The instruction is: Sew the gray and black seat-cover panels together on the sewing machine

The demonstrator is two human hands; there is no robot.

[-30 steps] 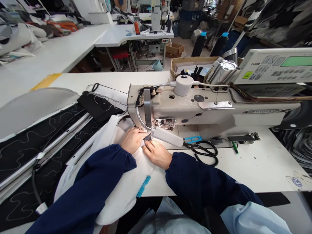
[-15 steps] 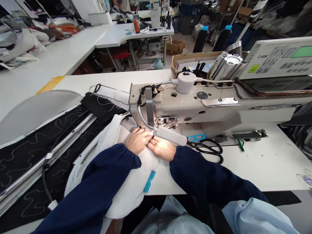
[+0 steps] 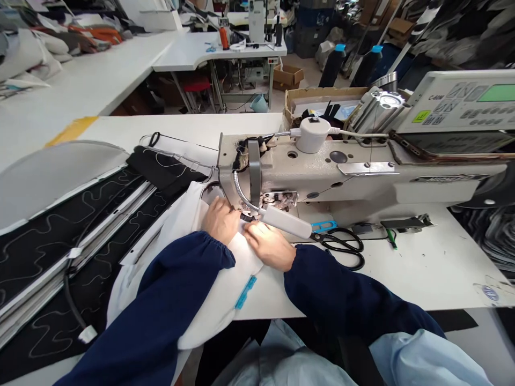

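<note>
Closest, a left hand (image 3: 219, 220) and a right hand (image 3: 267, 247), both bare and pressed on one soft white cloth (image 3: 219, 300), fingers a bit bent, grip hard to tell. Cloth running under one metal presser foot (image 3: 277, 201), with one thin blue strip (image 3: 245, 292) on top. Just right, one pair of black-handled scissors (image 3: 341, 247) on the smooth white bench (image 3: 422, 284). Farther, one big cream sewing machine (image 3: 322, 171) and two black thread cones (image 3: 332, 67).
</note>
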